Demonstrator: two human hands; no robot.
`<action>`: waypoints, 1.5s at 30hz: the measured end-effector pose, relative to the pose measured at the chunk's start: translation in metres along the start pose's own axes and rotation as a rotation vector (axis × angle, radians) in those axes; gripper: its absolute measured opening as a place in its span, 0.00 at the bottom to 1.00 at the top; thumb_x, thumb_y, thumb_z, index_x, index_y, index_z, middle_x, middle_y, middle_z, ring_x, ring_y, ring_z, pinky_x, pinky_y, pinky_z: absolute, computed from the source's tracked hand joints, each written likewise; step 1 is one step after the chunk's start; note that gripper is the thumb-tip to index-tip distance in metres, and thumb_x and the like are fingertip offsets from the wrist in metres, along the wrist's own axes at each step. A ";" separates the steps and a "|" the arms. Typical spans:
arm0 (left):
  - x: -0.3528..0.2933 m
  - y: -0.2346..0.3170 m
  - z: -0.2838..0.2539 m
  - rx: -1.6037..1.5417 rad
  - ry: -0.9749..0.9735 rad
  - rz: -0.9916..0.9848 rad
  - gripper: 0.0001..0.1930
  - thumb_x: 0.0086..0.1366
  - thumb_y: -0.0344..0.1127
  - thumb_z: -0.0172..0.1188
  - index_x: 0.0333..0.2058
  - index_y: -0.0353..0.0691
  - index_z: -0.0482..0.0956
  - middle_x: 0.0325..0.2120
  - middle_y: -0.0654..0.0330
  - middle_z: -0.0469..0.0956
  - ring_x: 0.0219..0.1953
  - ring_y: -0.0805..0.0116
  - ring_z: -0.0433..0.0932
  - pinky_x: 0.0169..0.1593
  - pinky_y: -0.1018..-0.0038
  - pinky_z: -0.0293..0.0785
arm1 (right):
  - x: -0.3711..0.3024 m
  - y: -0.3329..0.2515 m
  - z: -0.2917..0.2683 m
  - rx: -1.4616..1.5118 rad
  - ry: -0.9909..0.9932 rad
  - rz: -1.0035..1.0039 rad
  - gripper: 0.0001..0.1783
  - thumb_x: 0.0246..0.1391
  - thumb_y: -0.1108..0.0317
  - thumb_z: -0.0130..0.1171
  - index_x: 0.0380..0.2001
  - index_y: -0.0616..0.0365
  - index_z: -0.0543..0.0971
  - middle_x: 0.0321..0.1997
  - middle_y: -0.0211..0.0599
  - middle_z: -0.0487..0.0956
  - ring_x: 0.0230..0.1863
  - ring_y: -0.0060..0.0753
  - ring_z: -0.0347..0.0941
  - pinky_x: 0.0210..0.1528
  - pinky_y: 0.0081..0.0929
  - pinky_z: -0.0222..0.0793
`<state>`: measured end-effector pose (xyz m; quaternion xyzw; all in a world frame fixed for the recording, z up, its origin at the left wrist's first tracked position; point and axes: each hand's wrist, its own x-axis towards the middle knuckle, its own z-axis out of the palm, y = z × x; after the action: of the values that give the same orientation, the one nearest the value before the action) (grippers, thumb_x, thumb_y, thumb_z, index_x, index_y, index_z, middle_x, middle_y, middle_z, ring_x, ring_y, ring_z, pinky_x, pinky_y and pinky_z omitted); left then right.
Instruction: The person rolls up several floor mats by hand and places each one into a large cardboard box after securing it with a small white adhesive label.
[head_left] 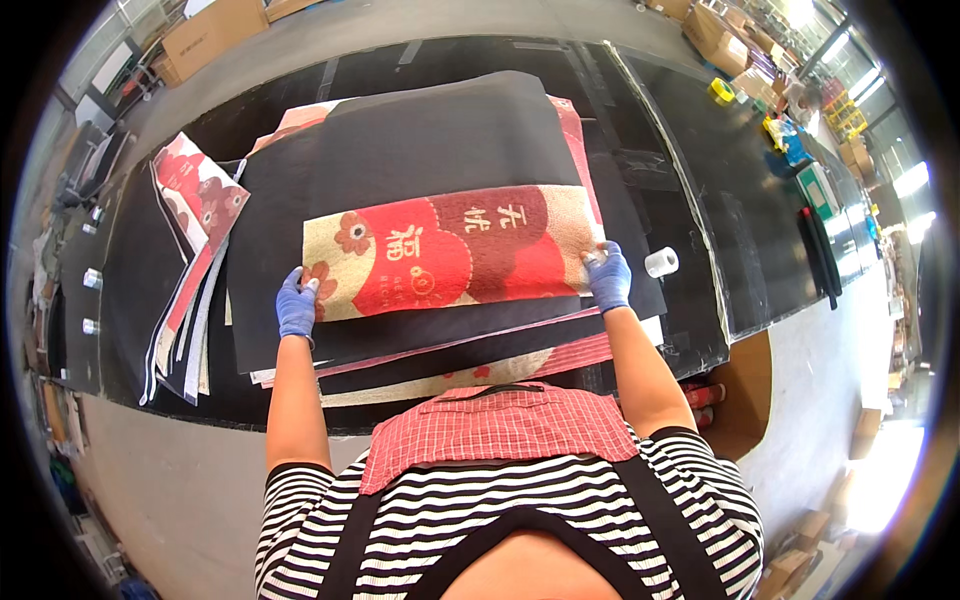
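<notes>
Currently I grip the red patterned mat (450,250), lying atop the stack at the black table's (700,200) near edge, with left hand (296,305) and right hand (608,277) closed on its short ends; it looks light, floppy, grippy.

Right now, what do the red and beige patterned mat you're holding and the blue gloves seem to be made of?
The red and beige patterned mat looks like looped or coiled fibre, matte: its face is grainy, and its turned-over part shows a smooth black backing, probably rubber or plastic. The blue gloves on the left hand and right hand look like soft knit fabric, dull, not shiny.
</notes>
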<state>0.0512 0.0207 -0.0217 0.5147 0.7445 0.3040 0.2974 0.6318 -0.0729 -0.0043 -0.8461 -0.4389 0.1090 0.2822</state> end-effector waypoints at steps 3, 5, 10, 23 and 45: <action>-0.002 -0.007 -0.012 0.052 0.052 0.114 0.26 0.61 0.41 0.67 0.55 0.33 0.78 0.49 0.45 0.82 0.52 0.50 0.81 0.57 0.63 0.75 | 0.003 -0.002 0.009 0.050 -0.018 0.042 0.22 0.50 0.59 0.71 0.46 0.53 0.78 0.41 0.50 0.84 0.43 0.52 0.82 0.48 0.42 0.75; -0.007 0.008 -0.015 0.225 0.055 0.196 0.27 0.61 0.43 0.66 0.56 0.36 0.77 0.49 0.44 0.81 0.52 0.48 0.80 0.57 0.63 0.75 | -0.001 0.003 0.008 0.032 0.042 -0.053 0.22 0.50 0.58 0.71 0.46 0.53 0.78 0.40 0.53 0.84 0.43 0.55 0.81 0.48 0.42 0.75; -0.023 0.047 -0.019 0.494 0.086 0.130 0.26 0.59 0.44 0.66 0.55 0.41 0.78 0.50 0.49 0.80 0.54 0.51 0.78 0.58 0.61 0.73 | 0.001 0.011 0.013 -0.006 0.032 -0.063 0.22 0.52 0.55 0.71 0.46 0.53 0.77 0.37 0.52 0.83 0.41 0.55 0.81 0.46 0.42 0.74; -0.117 0.151 0.141 0.810 -0.422 0.785 0.35 0.72 0.65 0.39 0.73 0.60 0.53 0.76 0.59 0.45 0.78 0.55 0.38 0.74 0.41 0.27 | -0.013 -0.037 -0.010 -0.165 0.261 -0.382 0.16 0.45 0.64 0.68 0.40 0.52 0.82 0.49 0.45 0.78 0.52 0.53 0.74 0.55 0.45 0.71; -0.069 0.074 0.056 0.793 0.003 0.478 0.36 0.67 0.65 0.50 0.69 0.56 0.61 0.72 0.55 0.55 0.75 0.51 0.46 0.70 0.34 0.37 | -0.052 -0.011 0.050 -0.393 0.047 -0.397 0.43 0.60 0.39 0.53 0.71 0.52 0.62 0.77 0.49 0.55 0.79 0.51 0.42 0.76 0.60 0.33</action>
<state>0.1576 -0.0152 0.0075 0.7456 0.6640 0.0564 -0.0022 0.5725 -0.0906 -0.0420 -0.7843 -0.6021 -0.0554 0.1387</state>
